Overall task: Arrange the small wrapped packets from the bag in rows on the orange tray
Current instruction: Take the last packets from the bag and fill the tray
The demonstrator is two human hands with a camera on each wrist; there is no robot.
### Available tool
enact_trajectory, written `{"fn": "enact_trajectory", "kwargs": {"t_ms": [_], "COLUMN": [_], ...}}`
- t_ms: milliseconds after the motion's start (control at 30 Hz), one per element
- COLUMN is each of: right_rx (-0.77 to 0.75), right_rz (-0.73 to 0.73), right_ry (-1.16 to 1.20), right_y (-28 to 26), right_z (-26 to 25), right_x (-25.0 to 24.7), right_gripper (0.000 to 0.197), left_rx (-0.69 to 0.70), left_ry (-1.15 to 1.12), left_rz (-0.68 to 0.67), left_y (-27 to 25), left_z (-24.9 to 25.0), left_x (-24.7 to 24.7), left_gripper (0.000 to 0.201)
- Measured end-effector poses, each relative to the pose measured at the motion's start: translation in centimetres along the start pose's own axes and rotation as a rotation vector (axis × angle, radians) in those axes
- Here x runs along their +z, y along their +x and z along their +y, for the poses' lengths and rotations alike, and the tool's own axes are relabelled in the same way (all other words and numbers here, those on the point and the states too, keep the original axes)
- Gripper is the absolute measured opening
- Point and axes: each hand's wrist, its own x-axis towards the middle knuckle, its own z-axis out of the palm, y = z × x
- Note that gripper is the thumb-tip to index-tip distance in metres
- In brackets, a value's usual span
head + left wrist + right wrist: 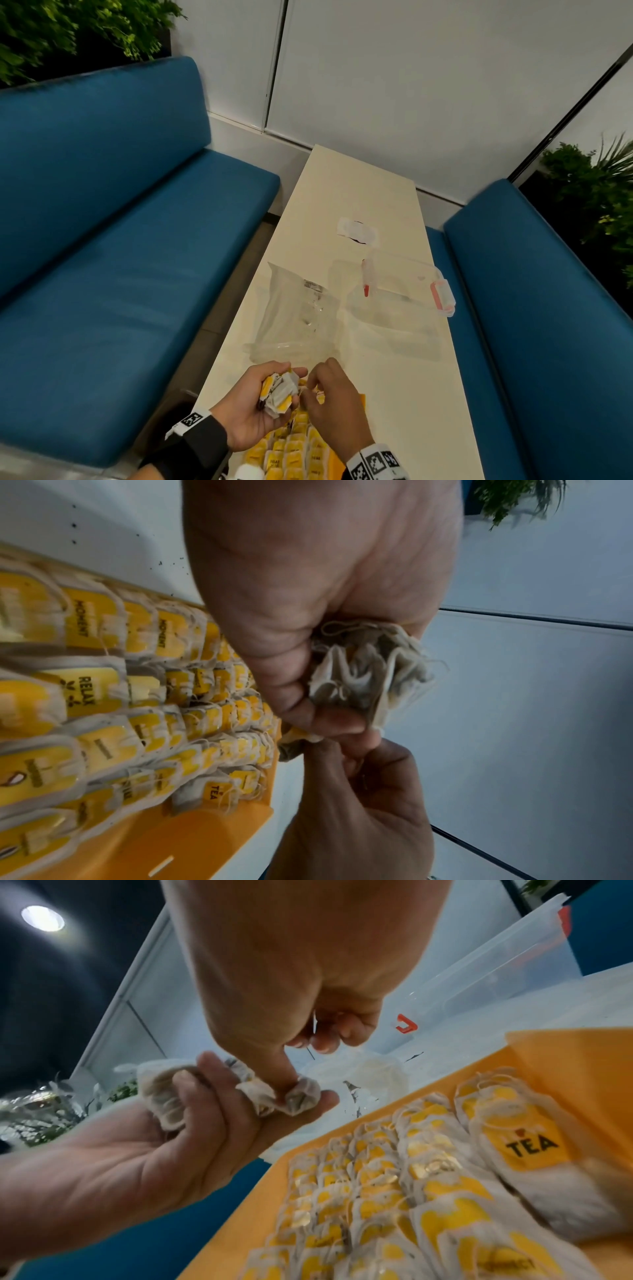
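Holding a bunch of packets (278, 394) in the left hand (255, 407), palm up, fingers curled round them, just above the far end of the tray (192, 840). Judged reason: the bunch serves as a close supply, so each packet travels only a short way to its slot.

Right hand (334, 397) reaches across; its thumb and fingertips (291, 1088) pinch one packet (301, 1097) at the edge of the bunch, apparently to draw it free. Other right fingers are curled in, clear of the bunch.

Tray sits at the near end of the table (394, 394), under both hands. Laid packets (377, 1191) fill most of it in overlapping rows, yellow tags up, which keeps the labels readable and the rows tight. One packet marked TEA (529, 1146) ends a row; bare orange floor shows beyond it, so the free slots seem to lie at that far end.

Bag (301, 315) lies flat and clear on the table beyond the hands; it looks empty, though I cannot be sure. A clear box (404, 298) with red clips stands beside it.

Task judged late-stage: the bunch in hand remains to be placed.

Risk: strings may tangle, so two packets may come out together.
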Motion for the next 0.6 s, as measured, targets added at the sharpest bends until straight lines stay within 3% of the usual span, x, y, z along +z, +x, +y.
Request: {"fn": "enact_trajectory", "kwargs": {"t_ms": [100,233,333,433,600], "right_rx": [-0.048,-0.101,-0.124,-0.134,-0.062], "right_rz": [-0.028,-0.123,-0.166,-0.144,-0.072], "right_ry": [-0.008,0.072,0.003,-0.035,-0.064], "right_y": [-0.1,-0.2,0.0,0.0,-0.1], "right_z": [-0.2,-0.2,-0.1,0.0,-0.5], "right_x": [0.6,0.0,-0.3,-0.4,-2.0], "right_gripper": [0.005,0.014,0.019,0.024,0.017], "left_rx": [-0.006,-0.021,-0.011,-0.004,0.032], "left_ry": [-0.034,-0.05,-0.038,-0.018,0.105], "left_rz": [-0.011,-0.024,-0.021,-0.013,0.034], "left_y": [-0.3,-0.7,-0.9,-1.0,-1.2], "left_z": [0.2,0.6,0.6,0.5,0.5], "left_x": [0.3,0.4,0.5,0.3,0.1], "left_gripper": [0.042,0.04,0.039,0.039,0.034]}}
